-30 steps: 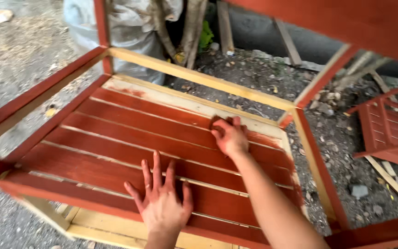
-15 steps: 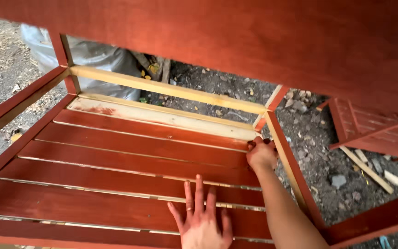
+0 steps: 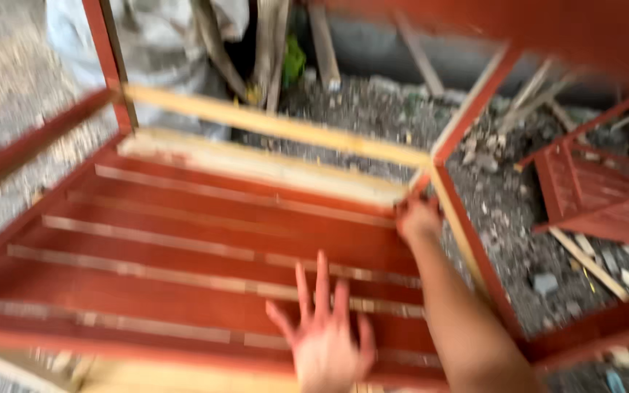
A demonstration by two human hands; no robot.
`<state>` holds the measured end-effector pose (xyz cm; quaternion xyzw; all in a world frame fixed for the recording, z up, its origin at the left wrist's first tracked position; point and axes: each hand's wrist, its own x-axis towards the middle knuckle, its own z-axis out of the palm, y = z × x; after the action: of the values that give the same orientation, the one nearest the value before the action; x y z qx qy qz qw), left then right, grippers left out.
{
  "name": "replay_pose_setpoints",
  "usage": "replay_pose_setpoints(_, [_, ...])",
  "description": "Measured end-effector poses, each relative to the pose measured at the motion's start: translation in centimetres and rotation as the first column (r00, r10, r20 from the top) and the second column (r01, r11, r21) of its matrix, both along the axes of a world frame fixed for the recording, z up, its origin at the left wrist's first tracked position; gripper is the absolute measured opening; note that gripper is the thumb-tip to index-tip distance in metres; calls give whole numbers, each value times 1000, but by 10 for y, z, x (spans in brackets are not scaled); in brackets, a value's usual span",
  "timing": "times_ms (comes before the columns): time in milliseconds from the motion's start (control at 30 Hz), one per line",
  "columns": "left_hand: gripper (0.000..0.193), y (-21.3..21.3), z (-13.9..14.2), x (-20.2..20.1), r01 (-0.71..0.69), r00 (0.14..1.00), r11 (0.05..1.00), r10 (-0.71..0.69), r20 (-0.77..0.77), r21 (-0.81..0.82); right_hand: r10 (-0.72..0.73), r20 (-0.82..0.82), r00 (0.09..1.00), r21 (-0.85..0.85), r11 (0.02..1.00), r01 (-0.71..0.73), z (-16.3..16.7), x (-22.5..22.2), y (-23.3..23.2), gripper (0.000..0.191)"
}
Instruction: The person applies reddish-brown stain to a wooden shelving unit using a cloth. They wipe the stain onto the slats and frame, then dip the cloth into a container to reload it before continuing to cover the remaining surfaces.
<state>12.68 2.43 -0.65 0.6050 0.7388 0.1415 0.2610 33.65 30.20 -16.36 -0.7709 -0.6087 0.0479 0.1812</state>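
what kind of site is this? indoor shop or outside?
Looks like an outdoor yard used for rough carpentry. Gravel ground strewn with wood offcuts, a red-painted slatted frame under the left hand and right hand, and another red slatted piece lying nearby.

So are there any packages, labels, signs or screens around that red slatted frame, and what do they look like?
No labels, signs or screens show.
Pale grey-white sack: the only package-like thing, behind the red slatted frame at upper left, bulky, crumpled, blurred.
Left hand lies flat on the slats; right hand is at the far right corner.
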Motion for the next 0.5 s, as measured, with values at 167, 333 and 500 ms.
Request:
replay_pose_setpoints(167, [85,-12,14,-1,-21,999,999,20,27,33,-23,-989,-145,-53,977,205,-6,-10,-5,48])
replay_pose_setpoints(333, [78,-4,23,-3,45,998,974,-32,62,-222,326,27,945,-78,943,-323,4,-31,-25,36])
replay_pose_setpoints(500, [68,-8,19,-10,16,997,995,-23,-72,-97,305,36,952,-85,950,-301,-3,-25,-3,32])
